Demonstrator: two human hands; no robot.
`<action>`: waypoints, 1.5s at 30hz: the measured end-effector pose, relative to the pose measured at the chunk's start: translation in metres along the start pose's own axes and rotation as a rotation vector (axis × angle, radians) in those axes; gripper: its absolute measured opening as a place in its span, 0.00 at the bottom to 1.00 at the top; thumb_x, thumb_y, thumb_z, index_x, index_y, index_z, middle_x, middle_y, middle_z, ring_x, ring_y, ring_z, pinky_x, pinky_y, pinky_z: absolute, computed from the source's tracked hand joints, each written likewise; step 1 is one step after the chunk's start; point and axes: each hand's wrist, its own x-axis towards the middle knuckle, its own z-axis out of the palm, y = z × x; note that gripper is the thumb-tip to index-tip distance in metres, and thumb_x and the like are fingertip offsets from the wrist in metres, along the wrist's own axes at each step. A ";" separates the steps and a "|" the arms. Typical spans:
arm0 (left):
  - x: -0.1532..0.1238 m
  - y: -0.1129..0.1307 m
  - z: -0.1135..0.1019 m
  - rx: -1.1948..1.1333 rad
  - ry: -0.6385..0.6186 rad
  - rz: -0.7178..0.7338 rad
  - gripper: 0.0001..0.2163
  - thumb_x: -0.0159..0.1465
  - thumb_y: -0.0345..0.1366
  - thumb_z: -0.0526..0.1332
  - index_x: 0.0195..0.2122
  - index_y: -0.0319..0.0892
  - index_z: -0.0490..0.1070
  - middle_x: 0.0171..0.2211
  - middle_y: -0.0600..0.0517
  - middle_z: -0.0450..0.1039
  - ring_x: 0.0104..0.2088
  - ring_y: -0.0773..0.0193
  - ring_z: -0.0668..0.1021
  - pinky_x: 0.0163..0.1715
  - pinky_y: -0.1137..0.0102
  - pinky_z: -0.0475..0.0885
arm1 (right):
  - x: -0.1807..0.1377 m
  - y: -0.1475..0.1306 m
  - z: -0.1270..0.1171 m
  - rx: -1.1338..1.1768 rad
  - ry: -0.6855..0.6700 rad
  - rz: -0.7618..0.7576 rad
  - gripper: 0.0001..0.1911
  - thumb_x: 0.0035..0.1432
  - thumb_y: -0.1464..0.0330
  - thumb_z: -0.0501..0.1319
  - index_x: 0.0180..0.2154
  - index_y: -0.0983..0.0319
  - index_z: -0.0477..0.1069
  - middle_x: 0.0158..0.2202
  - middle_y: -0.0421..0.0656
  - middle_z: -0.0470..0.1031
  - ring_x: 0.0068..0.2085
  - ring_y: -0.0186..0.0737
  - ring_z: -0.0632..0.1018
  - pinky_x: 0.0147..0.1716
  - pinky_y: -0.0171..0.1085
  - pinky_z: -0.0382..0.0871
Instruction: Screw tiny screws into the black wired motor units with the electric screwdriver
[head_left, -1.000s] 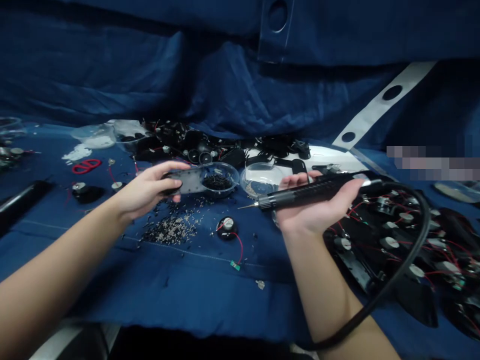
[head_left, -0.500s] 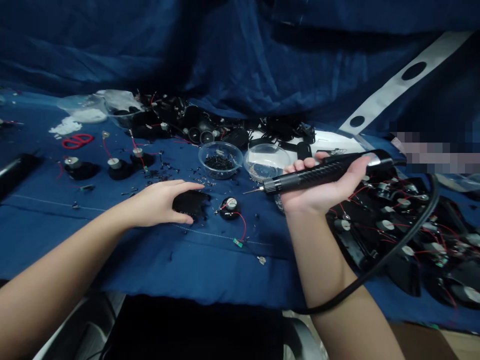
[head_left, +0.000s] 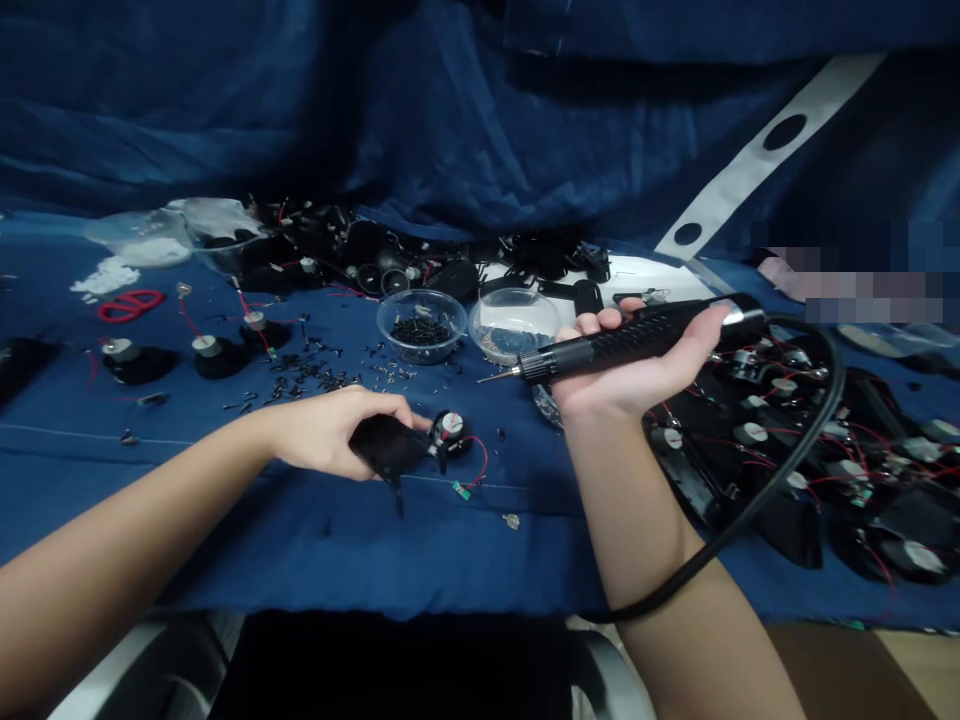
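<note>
Our left hand [head_left: 330, 432], flat before, now clamps black part [head_left: 386, 448]; right hand [head_left: 637, 378] clasps screwdriver [head_left: 637, 338], axis near-horizontal, tip frame-left; open cloth [head_left: 420, 550] below.

Screw bowl [head_left: 420, 326] left of second bowl [head_left: 514, 324], both behind small speaker [head_left: 451, 429]; black part [head_left: 386, 446] touching its left; scissors [head_left: 129, 304] far left.

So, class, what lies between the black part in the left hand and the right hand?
In the head view, a small round speaker with a red wire lies beside the black part; then blue cloth up to the right hand.
</note>
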 end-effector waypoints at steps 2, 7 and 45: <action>-0.007 -0.001 -0.005 0.025 -0.001 -0.036 0.21 0.54 0.37 0.73 0.49 0.46 0.76 0.45 0.51 0.84 0.42 0.54 0.85 0.42 0.68 0.78 | 0.002 0.000 -0.002 -0.005 -0.013 -0.008 0.36 0.59 0.33 0.52 0.27 0.59 0.66 0.21 0.35 0.61 0.21 0.29 0.67 0.17 0.30 0.61; -0.023 -0.018 -0.021 0.052 0.092 -0.041 0.31 0.57 0.49 0.76 0.61 0.55 0.76 0.56 0.50 0.82 0.52 0.50 0.84 0.49 0.65 0.78 | 0.004 0.000 -0.003 -0.010 -0.003 -0.019 0.36 0.59 0.33 0.52 0.27 0.59 0.67 0.22 0.34 0.61 0.21 0.29 0.67 0.16 0.30 0.61; 0.023 -0.027 0.033 0.444 0.423 0.447 0.19 0.68 0.49 0.70 0.59 0.53 0.81 0.65 0.43 0.76 0.53 0.48 0.84 0.56 0.51 0.80 | -0.002 0.005 -0.003 -0.065 -0.056 -0.006 0.37 0.59 0.32 0.50 0.27 0.59 0.68 0.22 0.35 0.61 0.21 0.29 0.69 0.16 0.31 0.63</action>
